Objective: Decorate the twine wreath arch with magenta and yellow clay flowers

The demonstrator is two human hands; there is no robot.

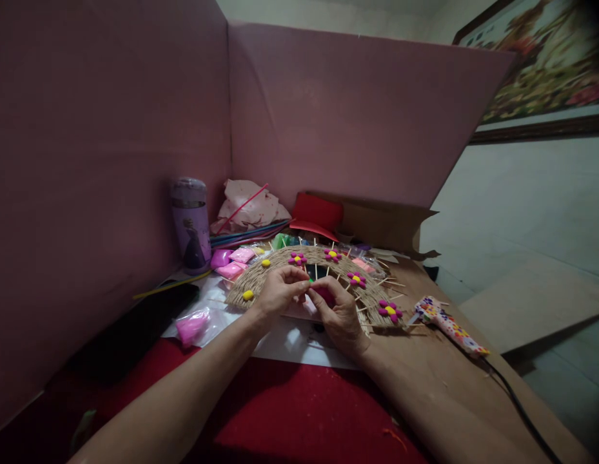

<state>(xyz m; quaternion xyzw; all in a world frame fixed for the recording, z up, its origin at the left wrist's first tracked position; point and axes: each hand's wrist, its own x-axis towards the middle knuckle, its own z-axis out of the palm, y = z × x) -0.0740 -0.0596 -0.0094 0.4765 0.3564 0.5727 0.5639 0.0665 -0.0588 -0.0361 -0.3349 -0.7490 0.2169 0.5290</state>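
Observation:
My left hand and my right hand meet in front of a woven twine arch, fingertips pinched together. Between them shows a small green lump of modelling clay, mostly covered by the fingers. Thin wooden sticks poke out along both edges of the arch. On its right half sit several magenta flowers with yellow centres, one of them a flower near the right end. The left half carries two plain yellow dots, including a dot low on the left. Something dark magenta lies partly hidden behind my right hand.
Pink clay packets lie behind the arch at left, and a bagged pink lump is nearer me. A purple tumbler stands by the pink partition. To the right rests a flower-patterned glue gun with a black cord. A red cap sits behind.

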